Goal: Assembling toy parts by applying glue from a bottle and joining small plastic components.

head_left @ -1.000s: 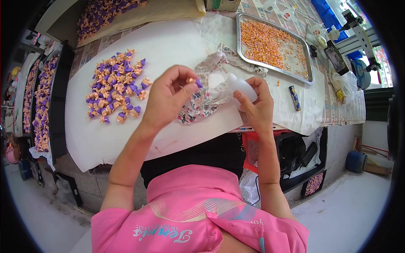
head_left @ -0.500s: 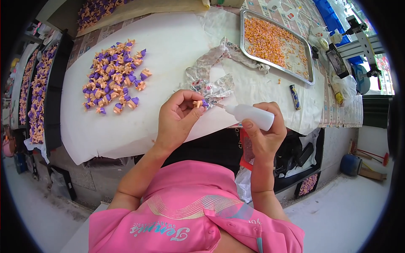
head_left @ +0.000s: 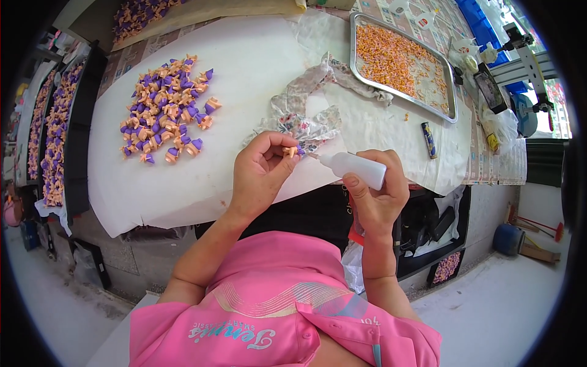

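Between thumb and fingers, my left hand [head_left: 262,174] pinches a small peach-and-purple plastic figure part [head_left: 292,151] above the front of the table. My right hand [head_left: 380,192] is wrapped round a white squeeze bottle [head_left: 354,168] with a thin nozzle. The bottle lies tilted, its nozzle tip close to the purple side of the part; whether they touch I cannot tell. Just behind my left hand lies a crumpled floral cloth [head_left: 306,119]. To the left, a pile of similar peach-and-purple parts [head_left: 165,110] is spread on the white sheet [head_left: 244,67].
A metal tray [head_left: 454,104] holding many tiny orange pieces stands at the back right. Near it lies a dark blue tube [head_left: 428,140]. A phone [head_left: 489,90] is fixed to a metal stand at the right. Black racks [head_left: 79,134] with more parts stand at far left.
The bottle in my right hand has moved left, bringing its nozzle nearer the part. My left hand has shifted slightly right, still pinching the part.
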`<move>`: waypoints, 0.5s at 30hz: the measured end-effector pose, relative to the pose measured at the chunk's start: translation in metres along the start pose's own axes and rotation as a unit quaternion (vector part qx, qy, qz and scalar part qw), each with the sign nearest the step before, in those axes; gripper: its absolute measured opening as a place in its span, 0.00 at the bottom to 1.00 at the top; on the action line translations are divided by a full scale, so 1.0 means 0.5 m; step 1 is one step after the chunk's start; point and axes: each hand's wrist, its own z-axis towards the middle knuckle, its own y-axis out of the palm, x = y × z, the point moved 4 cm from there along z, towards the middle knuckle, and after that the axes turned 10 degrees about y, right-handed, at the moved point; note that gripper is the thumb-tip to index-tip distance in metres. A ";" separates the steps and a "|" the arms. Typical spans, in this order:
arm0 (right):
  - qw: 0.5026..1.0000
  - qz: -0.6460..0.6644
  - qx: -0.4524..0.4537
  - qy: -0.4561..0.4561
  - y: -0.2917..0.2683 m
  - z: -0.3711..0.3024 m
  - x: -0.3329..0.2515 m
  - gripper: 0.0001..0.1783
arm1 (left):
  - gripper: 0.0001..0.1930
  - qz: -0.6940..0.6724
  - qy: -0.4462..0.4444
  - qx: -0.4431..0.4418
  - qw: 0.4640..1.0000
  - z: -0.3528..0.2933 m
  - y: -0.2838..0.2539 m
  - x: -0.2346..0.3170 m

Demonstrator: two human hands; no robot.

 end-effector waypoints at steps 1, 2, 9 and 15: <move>1.000 0.005 0.003 -0.001 0.000 0.000 0.001 0.18 | 0.11 -0.004 -0.002 -0.001 1.000 0.000 0.000 -0.001; 1.000 0.005 0.003 -0.001 0.001 0.001 0.001 0.18 | 0.11 -0.004 -0.002 -0.001 1.000 0.000 -0.001 -0.001; 1.000 -0.012 -0.007 0.012 0.004 0.002 0.002 0.17 | 0.11 -0.002 -0.001 -0.003 1.000 0.000 -0.003 -0.005; 0.999 -0.026 -0.026 0.033 -0.005 -0.003 0.003 0.19 | 0.11 0.011 -0.001 -0.004 1.000 0.000 -0.003 -0.003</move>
